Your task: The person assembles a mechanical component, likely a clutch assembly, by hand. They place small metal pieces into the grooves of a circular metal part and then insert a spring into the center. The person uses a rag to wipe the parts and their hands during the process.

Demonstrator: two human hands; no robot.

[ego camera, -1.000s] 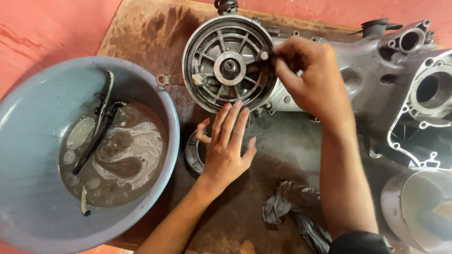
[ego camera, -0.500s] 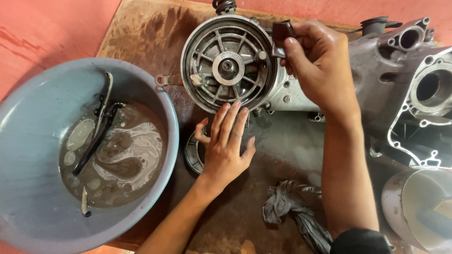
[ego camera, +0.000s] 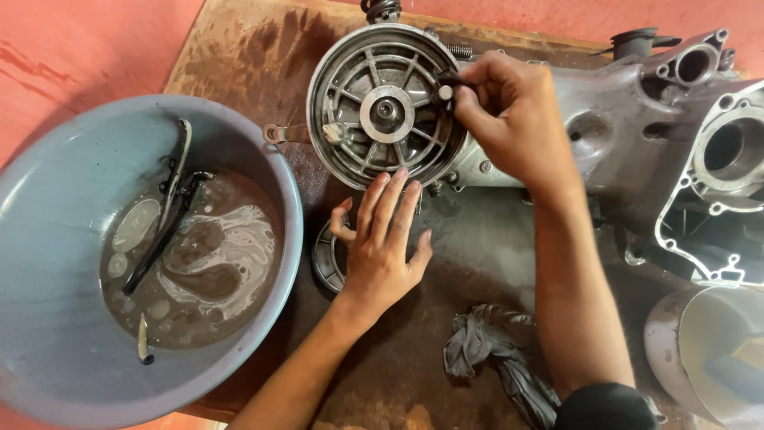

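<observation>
At far left a grey-blue plastic basin (ego camera: 48,239) is sitting on the stained wooden board (ego camera: 239,56), holding murky soapy liquid with a dark brush-like tool (ego camera: 163,231) soaking in it. The left hand (ego camera: 382,247) is lying flat, fingers spread, pressing down just below the round ribbed metal drum (ego camera: 382,107) and covering a dark ring part (ego camera: 326,259). The right hand (ego camera: 513,119) is pinching a small dark piece (ego camera: 447,86) at the drum's rim. A crumpled grey rag (ego camera: 493,350) is lying below; the engine casing (ego camera: 637,135) is stretching right.
</observation>
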